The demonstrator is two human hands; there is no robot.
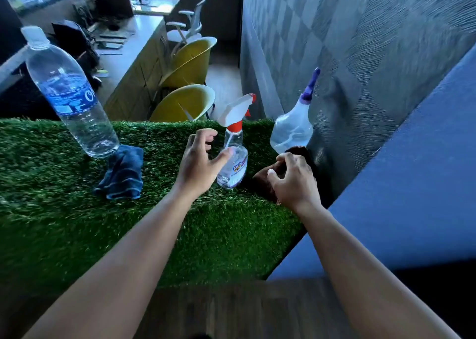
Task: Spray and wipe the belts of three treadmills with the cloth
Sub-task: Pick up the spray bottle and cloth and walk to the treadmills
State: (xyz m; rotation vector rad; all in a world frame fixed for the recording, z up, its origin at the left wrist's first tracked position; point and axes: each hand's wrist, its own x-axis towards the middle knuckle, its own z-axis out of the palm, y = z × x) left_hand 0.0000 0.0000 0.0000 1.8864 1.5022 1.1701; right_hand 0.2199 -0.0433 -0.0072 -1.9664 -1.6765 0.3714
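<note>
A clear spray bottle [235, 167] with a white and red trigger stands upright on a ledge covered in green turf [77, 222]. My left hand [199, 163] is at its left side, fingers spread and curved; the thumb tip touches the bottle body, and the fingers are not closed round it. To the right, my right hand [293, 181] lies on a dark brown cloth [261, 181] with its fingers curled, pinching it. A folded blue cloth [123, 176] lies on the turf further left. No treadmill is in view.
A large water bottle [72, 99] stands by the blue cloth. A clear bottle with a purple nozzle [292, 129] stands against the grey wall. A blue panel [412, 184] borders the ledge on the right. Beyond are two yellow chairs [185, 104] and a desk [134, 44].
</note>
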